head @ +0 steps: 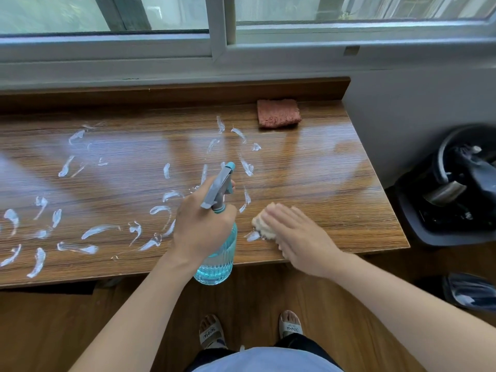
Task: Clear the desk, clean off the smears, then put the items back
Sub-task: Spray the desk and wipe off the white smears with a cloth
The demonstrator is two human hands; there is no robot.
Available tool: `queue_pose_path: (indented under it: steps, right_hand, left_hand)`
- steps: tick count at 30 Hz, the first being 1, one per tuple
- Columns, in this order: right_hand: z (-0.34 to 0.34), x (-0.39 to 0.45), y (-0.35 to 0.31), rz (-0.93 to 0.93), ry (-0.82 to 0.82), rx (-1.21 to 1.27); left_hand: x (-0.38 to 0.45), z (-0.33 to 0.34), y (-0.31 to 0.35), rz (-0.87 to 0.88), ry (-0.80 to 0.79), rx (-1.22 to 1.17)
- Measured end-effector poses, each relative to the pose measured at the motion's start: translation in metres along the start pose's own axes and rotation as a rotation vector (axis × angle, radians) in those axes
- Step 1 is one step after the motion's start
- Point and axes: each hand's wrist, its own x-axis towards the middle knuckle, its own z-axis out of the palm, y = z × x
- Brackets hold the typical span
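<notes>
The wooden desk (322,167) carries several white smears (99,230) across its left and middle. My left hand (201,226) grips the neck of a clear blue spray bottle (217,261) with a grey trigger head, nozzle pointing away over the desk. My right hand (298,237) lies flat with straight fingers on a pale cloth (261,224) near the front edge, pressing it onto the wood beside a smear. Most of the cloth is hidden under the hand.
A folded pink cloth (278,113) lies at the back right of the desk under the window (241,36). A dark bin with black items (456,189) stands on the floor to the right. Blue slippers (469,291) lie beside it.
</notes>
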Motion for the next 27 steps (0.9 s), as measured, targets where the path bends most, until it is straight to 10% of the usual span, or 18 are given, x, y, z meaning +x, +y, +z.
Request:
queue_pose_path:
  steps: [5,12,18,24,27]
  right_hand:
    - [-0.005,0.042,0.000,0.333,0.197,0.041]
    - [0.000,-0.007,-0.024,-0.169,0.002,0.021]
    - [-0.004,0.050,-0.001,0.306,0.202,0.035]
    - [-0.002,-0.005,-0.047,-0.182,-0.018,0.080]
    - [-0.006,0.000,-0.017,-0.116,-0.033,0.001]
  left_hand:
    - [0.000,0.000,-0.002,0.002,0.007,0.012]
    - [0.002,0.000,-0.002,-0.020,0.037,0.012]
    - [0.003,-0.002,-0.003,-0.063,0.044,-0.048]
    - [0.000,0.002,0.000,-0.011,0.054,0.027]
    - [0.000,0.001,0.000,0.006,0.063,0.013]
